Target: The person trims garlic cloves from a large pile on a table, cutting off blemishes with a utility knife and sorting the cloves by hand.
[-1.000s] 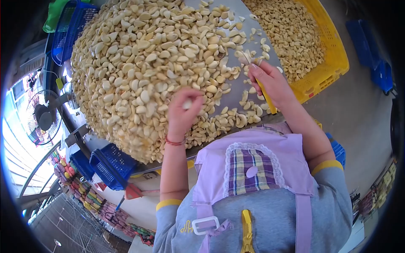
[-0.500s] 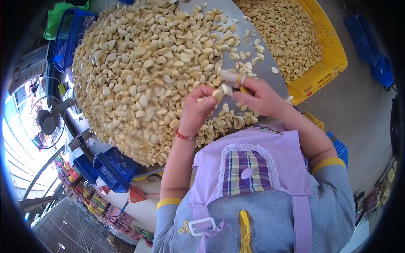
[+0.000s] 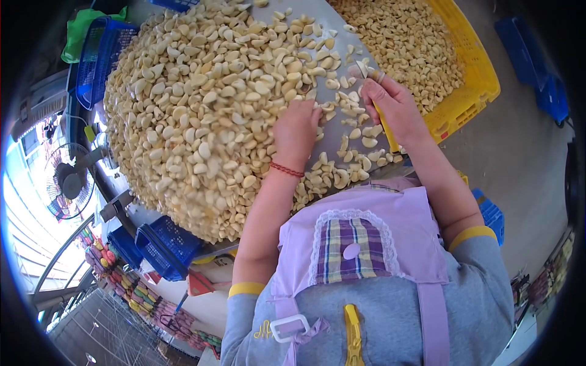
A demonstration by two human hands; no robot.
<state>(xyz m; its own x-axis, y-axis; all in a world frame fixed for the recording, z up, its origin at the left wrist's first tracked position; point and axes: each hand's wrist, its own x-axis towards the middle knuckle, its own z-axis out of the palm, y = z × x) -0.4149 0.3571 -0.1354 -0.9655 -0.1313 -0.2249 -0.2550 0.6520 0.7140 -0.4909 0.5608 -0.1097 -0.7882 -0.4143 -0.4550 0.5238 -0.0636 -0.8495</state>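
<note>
A big heap of pale cream, curved, kernel-like pieces (image 3: 201, 116) covers most of the grey metal table (image 3: 342, 36). At the heap's right edge my left hand (image 3: 297, 131), with a red beaded bracelet on its wrist, reaches down among the pieces. Its fingers are curled and their tips are hidden, so what they pinch does not show. Farther right, my right hand (image 3: 394, 107) is closed around a small knife (image 3: 386, 127) with a yellow handle. The short blade points up and away, above loose pieces on the metal. A finger of that hand wears a pale wrap.
A yellow crate (image 3: 473, 67) full of similar pieces stands to the right of the table. Blue baskets (image 3: 162, 244) sit at the near left, and another blue basket (image 3: 101, 61) at the far left. A fan (image 3: 70, 180) stands on the left.
My hands were together over the table with a piece between them. They have parted: the left moved up to the heap's edge, the right moved right and away with the knife.
</note>
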